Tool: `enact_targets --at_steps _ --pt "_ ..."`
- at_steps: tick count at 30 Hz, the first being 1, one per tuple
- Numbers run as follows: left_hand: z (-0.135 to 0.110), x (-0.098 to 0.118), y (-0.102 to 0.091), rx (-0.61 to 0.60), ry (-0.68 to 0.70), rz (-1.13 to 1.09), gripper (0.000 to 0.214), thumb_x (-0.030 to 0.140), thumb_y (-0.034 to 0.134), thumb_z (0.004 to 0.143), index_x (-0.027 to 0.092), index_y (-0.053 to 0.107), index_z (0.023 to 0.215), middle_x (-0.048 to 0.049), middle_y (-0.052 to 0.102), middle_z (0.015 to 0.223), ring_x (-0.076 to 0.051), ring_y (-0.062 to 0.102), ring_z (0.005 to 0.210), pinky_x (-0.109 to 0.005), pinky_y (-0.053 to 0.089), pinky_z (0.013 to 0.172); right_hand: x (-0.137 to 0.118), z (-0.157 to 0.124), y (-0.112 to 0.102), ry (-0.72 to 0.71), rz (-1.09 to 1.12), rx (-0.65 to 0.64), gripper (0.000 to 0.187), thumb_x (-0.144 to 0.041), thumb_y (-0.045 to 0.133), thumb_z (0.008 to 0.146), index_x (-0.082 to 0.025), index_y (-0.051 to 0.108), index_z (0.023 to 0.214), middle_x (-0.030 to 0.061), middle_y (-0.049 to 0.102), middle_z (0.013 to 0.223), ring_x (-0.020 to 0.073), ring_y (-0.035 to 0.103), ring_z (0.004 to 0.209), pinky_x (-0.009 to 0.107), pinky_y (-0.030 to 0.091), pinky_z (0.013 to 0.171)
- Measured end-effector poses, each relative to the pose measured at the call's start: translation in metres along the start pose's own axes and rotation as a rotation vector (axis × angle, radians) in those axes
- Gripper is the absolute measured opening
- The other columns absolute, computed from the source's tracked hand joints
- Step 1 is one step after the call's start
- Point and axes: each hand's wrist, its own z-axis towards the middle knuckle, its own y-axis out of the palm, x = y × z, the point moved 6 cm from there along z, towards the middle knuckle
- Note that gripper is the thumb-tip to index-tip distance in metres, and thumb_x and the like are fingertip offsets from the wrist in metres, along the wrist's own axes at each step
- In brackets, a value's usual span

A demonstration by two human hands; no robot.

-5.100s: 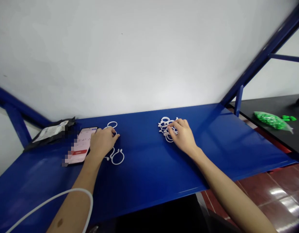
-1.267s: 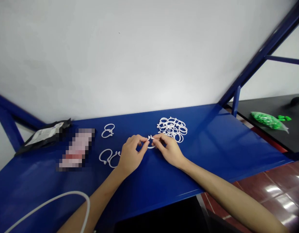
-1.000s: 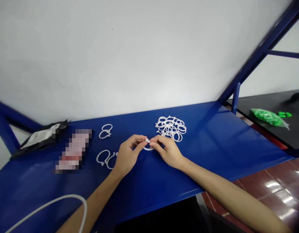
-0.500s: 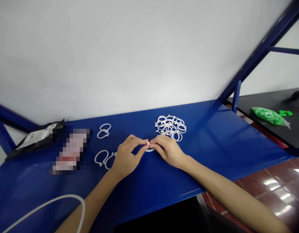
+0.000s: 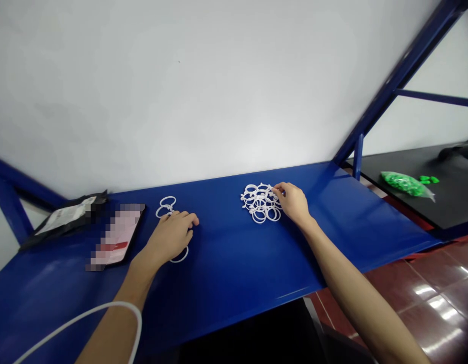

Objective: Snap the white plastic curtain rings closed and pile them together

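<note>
My left hand [image 5: 171, 235] rests knuckles up on the blue shelf [image 5: 234, 263], fingers curled over a closed white ring [image 5: 180, 258] whose arc shows under the palm. A linked pair of white rings [image 5: 166, 206] lies just beyond it. My right hand [image 5: 293, 202] is at the right edge of a pile of several white plastic rings [image 5: 260, 203], its fingertips pinched on one ring at the pile's top.
A phone [image 5: 118, 235] and a black packet [image 5: 67, 217] lie at the left of the shelf. A white cable [image 5: 85, 318] loops over my left forearm. A bag of green pieces [image 5: 404, 183] sits on a black shelf at the right.
My hands, which held one ring together at the middle, have parted. The left hand has gone left to the rings near the phone; the right hand has gone back to the pile.
</note>
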Motion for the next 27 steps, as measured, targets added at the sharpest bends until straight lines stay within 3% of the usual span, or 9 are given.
enact_targets --at_steps 6,11,15,19,23,27 --pt "-0.002 -0.01 -0.003 0.013 0.015 -0.05 0.03 0.021 0.045 0.088 0.025 0.071 0.103 -0.0043 0.074 0.104 -0.026 0.064 0.102 -0.043 0.043 0.093 -0.004 -0.002 -0.004 0.01 -0.087 0.059 0.02 -0.036 0.06 0.096 -0.021 0.073 0.096 0.0074 0.069 0.094 0.0243 0.058 0.09 0.032 0.043 0.074" --pt "-0.01 -0.023 0.0 -0.114 0.084 -0.169 0.047 0.024 0.059 0.078 0.032 0.066 0.124 -0.002 0.072 0.117 -0.025 0.063 0.112 -0.038 0.044 0.096 -0.011 -0.004 -0.011 -0.017 -0.053 0.123 0.024 -0.037 0.057 0.097 -0.02 0.073 0.093 0.0088 0.069 0.093 0.025 0.056 0.09 0.034 0.044 0.079" --pt "-0.006 -0.027 0.003 -0.11 0.045 -0.157 0.043 0.021 0.066 0.075 0.031 0.07 0.116 -0.0019 0.072 0.111 -0.026 0.063 0.111 -0.04 0.042 0.097 -0.017 -0.005 -0.015 -0.058 -0.022 0.169 0.024 -0.035 0.055 0.097 -0.019 0.073 0.092 0.0088 0.069 0.092 0.0245 0.055 0.087 0.036 0.045 0.081" --pt "0.003 -0.013 0.003 -0.017 0.101 -0.159 0.013 0.024 0.06 0.084 0.025 0.071 0.091 -0.0026 0.072 0.094 -0.023 0.065 0.095 -0.038 0.043 0.087 -0.028 -0.008 -0.02 -0.133 0.026 0.211 0.023 -0.032 0.054 0.098 -0.019 0.071 0.091 0.0083 0.069 0.089 0.0233 0.054 0.083 0.037 0.045 0.081" --pt "0.007 0.012 -0.001 0.104 0.095 -0.222 0.014 0.028 0.055 0.09 0.022 0.066 0.083 -0.0027 0.07 0.086 -0.022 0.064 0.086 -0.036 0.043 0.079 -0.059 -0.024 -0.022 -0.306 0.16 0.212 0.023 -0.03 0.052 0.101 -0.02 0.069 0.089 0.0073 0.068 0.087 0.0223 0.056 0.084 0.038 0.047 0.082" --pt "0.004 0.038 -0.001 0.172 0.09 -0.48 0.014 0.033 0.055 0.091 0.022 0.062 0.087 0.0009 0.068 0.079 -0.017 0.062 0.073 -0.03 0.044 0.07 -0.105 -0.054 -0.012 -0.593 0.384 -0.028 0.022 -0.035 0.055 0.101 -0.02 0.067 0.112 0.0079 0.067 0.1 0.0199 0.061 0.092 0.035 0.052 0.084"
